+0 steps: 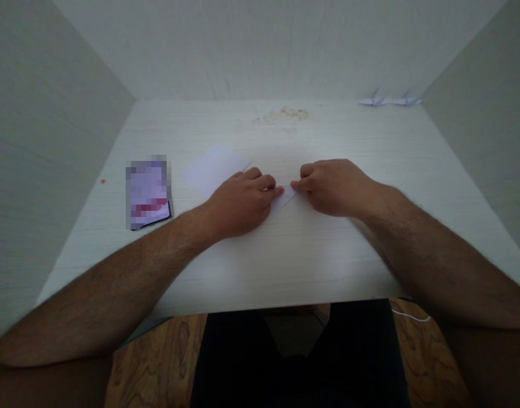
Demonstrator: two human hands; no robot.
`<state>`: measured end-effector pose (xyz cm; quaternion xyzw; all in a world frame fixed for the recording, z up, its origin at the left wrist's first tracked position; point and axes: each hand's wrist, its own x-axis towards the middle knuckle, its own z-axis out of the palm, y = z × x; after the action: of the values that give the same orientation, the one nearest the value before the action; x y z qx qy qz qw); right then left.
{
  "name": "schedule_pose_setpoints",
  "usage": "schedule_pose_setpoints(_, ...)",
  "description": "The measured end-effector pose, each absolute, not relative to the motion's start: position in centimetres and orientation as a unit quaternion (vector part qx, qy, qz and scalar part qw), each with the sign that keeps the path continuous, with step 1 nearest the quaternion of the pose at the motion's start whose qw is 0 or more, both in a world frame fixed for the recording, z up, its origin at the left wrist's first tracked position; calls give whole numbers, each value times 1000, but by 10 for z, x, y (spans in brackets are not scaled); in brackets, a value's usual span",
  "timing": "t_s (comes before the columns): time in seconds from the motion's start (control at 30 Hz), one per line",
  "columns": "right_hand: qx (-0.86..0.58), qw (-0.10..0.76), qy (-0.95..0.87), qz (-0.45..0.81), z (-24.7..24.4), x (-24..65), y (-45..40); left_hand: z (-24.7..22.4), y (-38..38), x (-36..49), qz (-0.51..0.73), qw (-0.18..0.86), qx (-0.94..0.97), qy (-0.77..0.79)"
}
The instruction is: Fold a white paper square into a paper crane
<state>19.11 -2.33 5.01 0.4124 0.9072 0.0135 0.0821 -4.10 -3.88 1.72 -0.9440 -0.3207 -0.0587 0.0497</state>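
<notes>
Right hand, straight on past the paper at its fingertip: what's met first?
Likely the left hand, facing the right hand across the folded paper; their exact heights are hard to judge.

The left hand (241, 205) covers part of the white sheet (215, 164), its fingers (272, 196) part of the folded paper (287, 194). Blocky blur masks the phone screen (147, 191). The bottom edge cuts off the legs (234, 362).

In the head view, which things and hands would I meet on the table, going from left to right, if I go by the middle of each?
Small orange-red spot → phone-like device → white paper sheet → left hand → folded paper → right hand → first paper figure → second paper figure.
</notes>
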Motion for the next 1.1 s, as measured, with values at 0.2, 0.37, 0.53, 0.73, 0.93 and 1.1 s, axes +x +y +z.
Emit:
schedule_pose_setpoints(0.2, 442, 117, 889, 21, 58, 193, -28, 17, -39, -41, -63, 46, -946, -315)
schedule_pose_setpoints(0.37, 439, 116, 891, 22, 57, 190, -30, 14, -38, -34, -62, 44, -942, -327)
schedule_pose_setpoints(0.53, 458, 109, 882, 21, 58, 191, -30, 20, -37, -32, -54, 39, -936, -345)
schedule_pose_setpoints(0.73, 437, 112, 892, 27, 55, 194, -28, 27, -34, -41, -39, 58, -928, -367)
schedule_pose_setpoints(0.93, 414, 72, 906, 42, 44, 188, -30, 27, -34, -41, -37, 52, -928, -367)
schedule_pose_setpoints(1.1, 412, 83, 907, 20, 45, 186, -30, 26, -34, -42, -37, 49, -928, -367)
